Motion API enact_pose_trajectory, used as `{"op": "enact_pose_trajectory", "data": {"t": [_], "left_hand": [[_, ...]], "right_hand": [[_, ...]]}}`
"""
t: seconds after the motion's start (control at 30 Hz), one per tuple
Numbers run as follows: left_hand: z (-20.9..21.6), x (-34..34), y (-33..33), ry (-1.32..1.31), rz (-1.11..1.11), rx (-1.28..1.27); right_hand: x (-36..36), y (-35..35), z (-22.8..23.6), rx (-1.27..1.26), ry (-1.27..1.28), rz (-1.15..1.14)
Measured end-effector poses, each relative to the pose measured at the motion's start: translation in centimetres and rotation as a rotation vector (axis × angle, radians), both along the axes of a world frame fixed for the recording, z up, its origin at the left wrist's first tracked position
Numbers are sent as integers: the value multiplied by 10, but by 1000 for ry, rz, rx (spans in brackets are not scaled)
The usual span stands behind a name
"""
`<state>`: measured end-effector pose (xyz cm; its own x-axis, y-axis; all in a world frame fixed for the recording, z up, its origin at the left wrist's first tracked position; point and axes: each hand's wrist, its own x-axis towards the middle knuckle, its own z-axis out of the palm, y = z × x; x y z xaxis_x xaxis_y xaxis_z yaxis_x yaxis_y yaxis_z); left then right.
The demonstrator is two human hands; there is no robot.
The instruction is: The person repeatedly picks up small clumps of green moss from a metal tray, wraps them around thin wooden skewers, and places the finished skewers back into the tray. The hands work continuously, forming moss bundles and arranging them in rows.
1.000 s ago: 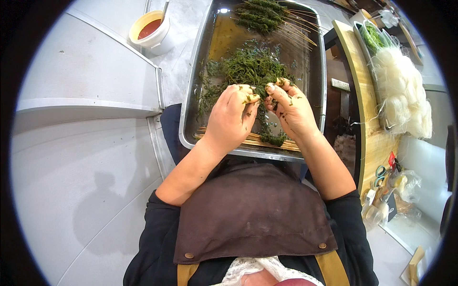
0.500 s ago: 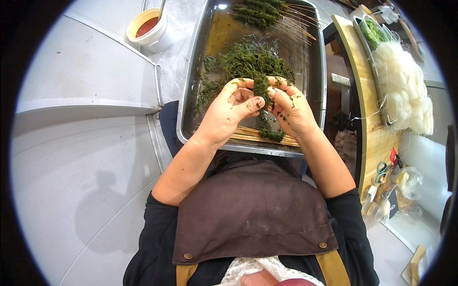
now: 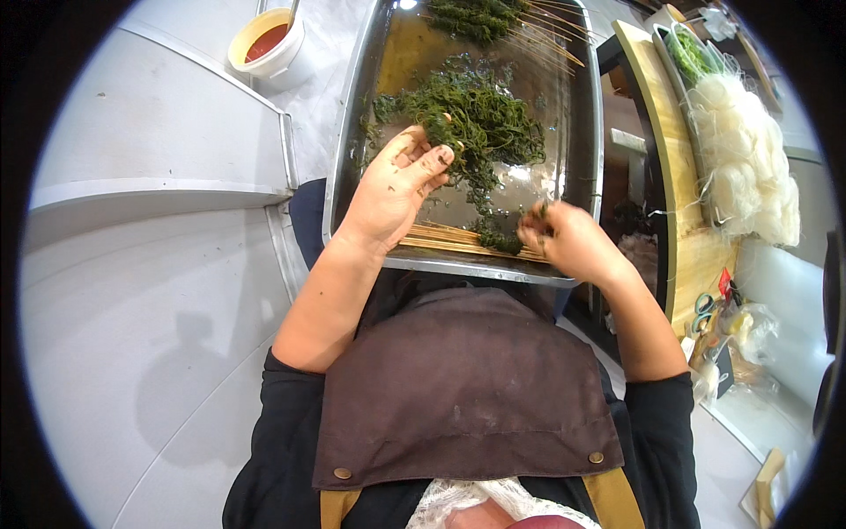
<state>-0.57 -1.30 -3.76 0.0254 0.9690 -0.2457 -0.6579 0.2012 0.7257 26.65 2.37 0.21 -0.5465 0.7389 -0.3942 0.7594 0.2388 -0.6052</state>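
Observation:
In a large metal tray [image 3: 340,176], a pile of wet, dark green seaweed [image 3: 489,115] lies in shallow water. My left hand [image 3: 392,189] is closed on a small bunch of seaweed [image 3: 438,130] at the pile's near left side. Over the tray's near right part is my right hand [image 3: 573,240], its fingers curled and slightly blurred; what they hold, if anything, is hidden. Beside its fingertips a small seaweed clump [image 3: 499,240] rests on several thin wooden skewers [image 3: 441,238] along the near edge.
Seaweed-covered skewers [image 3: 476,19] lie at the tray's far end. A white bucket [image 3: 280,62] with reddish liquid stands at far left. On the wooden table [image 3: 692,273] at right are white noodle-like bundles [image 3: 736,150], green leaves [image 3: 692,55] and scissors [image 3: 702,310].
My hands have moved apart from the seaweed they both pinched. The left went slightly left with seaweed in it; the right went right and nearer to me, toward the skewers.

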Motion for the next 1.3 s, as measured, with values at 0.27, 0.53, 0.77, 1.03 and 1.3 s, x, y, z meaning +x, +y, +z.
{"op": "enact_pose_trajectory", "data": {"t": [0.27, 0.53, 0.77, 1.03, 1.3], "left_hand": [[-9, -3, -2, -130, -1, -21], [-4, -7, -3, -144, 174, -14], [4, -18, -1, -63, 297, 23], [7, -11, -2, -43, 275, 57], [6, -8, -3, 37, 300, 98]], "right_hand": [[27, -15, -6, -13, -133, 88], [23, -30, 25, -36, 266, -278], [14, -40, 17, -115, 371, -384], [-3, -35, 18, -95, 378, -374], [-6, -31, 20, -20, 305, -308]]}}
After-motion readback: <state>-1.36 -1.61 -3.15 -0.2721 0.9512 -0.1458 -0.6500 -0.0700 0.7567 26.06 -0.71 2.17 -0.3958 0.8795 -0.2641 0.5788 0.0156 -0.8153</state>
